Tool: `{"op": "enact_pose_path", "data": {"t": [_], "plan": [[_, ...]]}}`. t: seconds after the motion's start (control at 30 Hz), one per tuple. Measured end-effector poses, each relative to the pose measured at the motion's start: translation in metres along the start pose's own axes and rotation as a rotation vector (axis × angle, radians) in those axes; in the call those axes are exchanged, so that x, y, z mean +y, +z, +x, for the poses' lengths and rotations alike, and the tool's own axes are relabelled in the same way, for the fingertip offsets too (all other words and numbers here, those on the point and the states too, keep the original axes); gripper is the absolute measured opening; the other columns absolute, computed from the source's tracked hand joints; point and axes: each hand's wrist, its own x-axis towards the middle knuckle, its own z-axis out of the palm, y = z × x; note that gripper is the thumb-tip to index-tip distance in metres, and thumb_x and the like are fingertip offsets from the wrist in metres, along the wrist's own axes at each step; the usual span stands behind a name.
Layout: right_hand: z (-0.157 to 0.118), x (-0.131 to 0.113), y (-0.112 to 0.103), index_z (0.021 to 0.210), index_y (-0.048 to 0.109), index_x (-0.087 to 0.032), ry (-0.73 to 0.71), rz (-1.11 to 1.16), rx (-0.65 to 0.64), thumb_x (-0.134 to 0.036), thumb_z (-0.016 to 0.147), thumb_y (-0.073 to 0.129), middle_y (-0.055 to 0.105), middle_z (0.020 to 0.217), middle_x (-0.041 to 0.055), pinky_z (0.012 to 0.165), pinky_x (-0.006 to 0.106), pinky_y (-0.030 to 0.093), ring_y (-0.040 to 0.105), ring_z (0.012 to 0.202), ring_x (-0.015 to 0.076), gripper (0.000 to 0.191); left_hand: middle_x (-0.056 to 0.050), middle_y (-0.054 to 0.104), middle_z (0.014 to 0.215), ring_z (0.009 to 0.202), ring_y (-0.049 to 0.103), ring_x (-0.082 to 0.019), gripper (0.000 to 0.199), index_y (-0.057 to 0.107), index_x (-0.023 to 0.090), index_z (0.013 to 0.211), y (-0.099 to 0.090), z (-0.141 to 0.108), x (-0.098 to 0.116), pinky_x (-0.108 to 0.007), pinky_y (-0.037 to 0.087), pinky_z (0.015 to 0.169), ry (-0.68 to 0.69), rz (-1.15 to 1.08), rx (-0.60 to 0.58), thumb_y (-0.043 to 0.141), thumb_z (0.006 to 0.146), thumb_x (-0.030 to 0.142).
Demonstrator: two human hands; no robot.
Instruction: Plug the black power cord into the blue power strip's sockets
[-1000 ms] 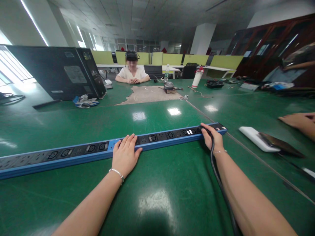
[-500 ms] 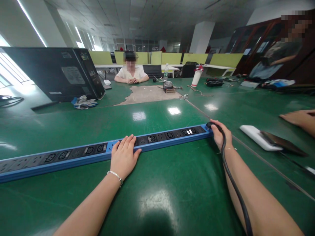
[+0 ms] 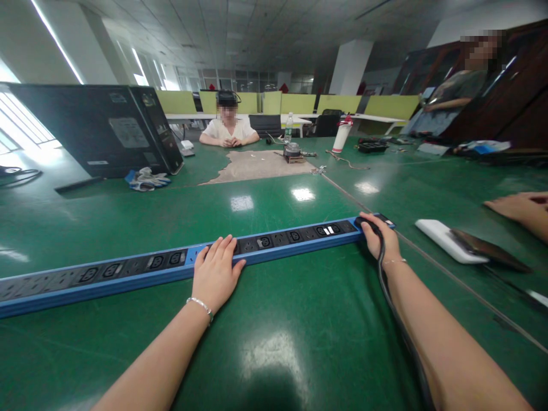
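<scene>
A long blue power strip (image 3: 282, 246) with a row of black sockets lies slantwise on the green table. My left hand (image 3: 217, 264) rests across its middle, fingers laid over the top and thumb at the near edge. At the strip's right end my right hand (image 3: 379, 237) has its fingers wrapped round the black cable (image 3: 387, 291) where it meets the strip. From there the cable runs down along my right forearm. The cable's very end is partly hidden by my fingers.
A black computer case (image 3: 98, 128) and gloves (image 3: 148, 179) are at the back left. Across the table sits a person (image 3: 230, 128); another stands at the back right. A white device (image 3: 449, 240) and another person's hand (image 3: 516, 206) are at the right. A bottle (image 3: 342, 136) stands farther back.
My right hand has shifted slightly left and down with the cable, and the strip's far right end now shows beyond it. The standing person has moved left. My left hand has stayed put.
</scene>
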Motion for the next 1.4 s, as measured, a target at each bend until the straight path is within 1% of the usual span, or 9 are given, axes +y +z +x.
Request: {"op": "enact_pose_path", "data": {"t": [0.3, 0.47, 0.6, 0.67, 0.73, 0.8, 1.0, 1.2, 1.4], "plan": [[-0.005, -0.009, 0.01, 0.098, 0.067, -0.019, 0.037, 0.092, 0.183, -0.041, 0.078, 0.052, 0.07, 0.099, 0.0083, 0.092, 0.042, 0.046, 0.063, 0.095, 0.024, 0.034, -0.009, 0.05, 0.136, 0.126, 0.043, -0.025, 0.045, 0.046, 0.018, 0.128, 0.001, 0.0, 0.0, -0.044, 0.028, 0.104, -0.004, -0.009, -0.001, 0.04, 0.088, 0.039], [-0.004, -0.019, 0.006, 0.097, 0.067, -0.019, 0.026, 0.124, 0.202, -0.042, 0.08, 0.051, 0.069, 0.1, 0.0077, 0.092, 0.041, 0.046, 0.063, 0.096, 0.0236, 0.033, -0.008, 0.051, 0.135, 0.126, 0.043, -0.025, 0.045, 0.047, 0.019, 0.128, 0.0, 0.001, 0.001, -0.044, 0.028, 0.104, -0.01, -0.01, -0.004, 0.04, 0.088, 0.039], [0.001, -0.037, -0.006, 0.105, 0.065, -0.016, 0.017, 0.207, 0.403, -0.04, 0.084, 0.048, 0.067, 0.107, 0.0105, 0.09, 0.038, 0.047, 0.062, 0.097, 0.0228, 0.036, -0.008, 0.051, 0.135, 0.126, 0.043, -0.025, 0.045, 0.046, 0.019, 0.128, 0.0, 0.001, 0.001, -0.044, 0.028, 0.104, -0.009, -0.017, 0.002, 0.041, 0.088, 0.038], [0.0, -0.042, -0.007, 0.104, 0.066, -0.017, 0.006, 0.221, 0.346, -0.041, 0.084, 0.049, 0.067, 0.105, 0.0094, 0.089, 0.038, 0.047, 0.062, 0.095, 0.0228, 0.036, -0.008, 0.051, 0.135, 0.126, 0.044, -0.025, 0.045, 0.046, 0.02, 0.129, 0.001, 0.0, 0.0, -0.045, 0.028, 0.104, -0.008, -0.022, 0.01, 0.04, 0.088, 0.038], [-0.004, -0.044, -0.004, 0.099, 0.067, -0.019, 0.0, 0.191, 0.198, -0.043, 0.083, 0.05, 0.069, 0.1, 0.0077, 0.088, 0.04, 0.048, 0.063, 0.093, 0.0233, 0.034, -0.009, 0.051, 0.135, 0.126, 0.044, -0.026, 0.045, 0.046, 0.02, 0.128, 0.002, 0.0, 0.0, -0.045, 0.028, 0.104, -0.007, -0.026, 0.019, 0.04, 0.088, 0.039], [-0.008, -0.043, 0.002, 0.097, 0.068, -0.02, 0.004, 0.132, 0.11, -0.045, 0.082, 0.049, 0.07, 0.097, 0.0068, 0.087, 0.041, 0.048, 0.063, 0.092, 0.0237, 0.035, -0.009, 0.051, 0.135, 0.126, 0.044, -0.026, 0.045, 0.047, 0.019, 0.128, 0.003, 0.0, -0.001, -0.045, 0.028, 0.104, -0.006, -0.029, 0.022, 0.04, 0.088, 0.039], [-0.013, -0.042, 0.01, 0.104, 0.068, -0.021, -0.028, -0.029, 0.062, -0.043, 0.082, 0.048, 0.071, 0.096, 0.0069, 0.083, 0.038, 0.051, 0.065, 0.088, 0.0234, 0.037, -0.009, 0.051, 0.135, 0.125, 0.044, -0.026, 0.045, 0.047, 0.02, 0.128, 0.001, 0.0, 0.001, -0.045, 0.028, 0.104, -0.011, -0.039, 0.016, 0.041, 0.087, 0.038], [-0.016, -0.04, 0.009, 0.103, 0.067, -0.023, -0.082, -0.042, -0.02, -0.04, 0.082, 0.048, 0.07, 0.103, 0.0057, 0.091, 0.041, 0.049, 0.065, 0.096, 0.0242, 0.033, -0.009, 0.051, 0.135, 0.126, 0.043, -0.025, 0.045, 0.047, 0.02, 0.128, 0.0, 0.0, 0.002, -0.045, 0.028, 0.104, -0.021, -0.046, 0.006, 0.041, 0.087, 0.038], [-0.02, -0.035, 0.013, 0.105, 0.066, -0.025, -0.049, -0.026, -0.011, -0.039, 0.081, 0.049, 0.068, 0.11, 0.0051, 0.096, 0.047, 0.044, 0.063, 0.102, 0.0253, 0.032, -0.008, 0.051, 0.135, 0.126, 0.044, -0.025, 0.046, 0.046, 0.021, 0.129, 0.002, 0.0, 0.0, -0.044, 0.028, 0.104, -0.015, -0.036, 0.013, 0.04, 0.088, 0.039]]}}
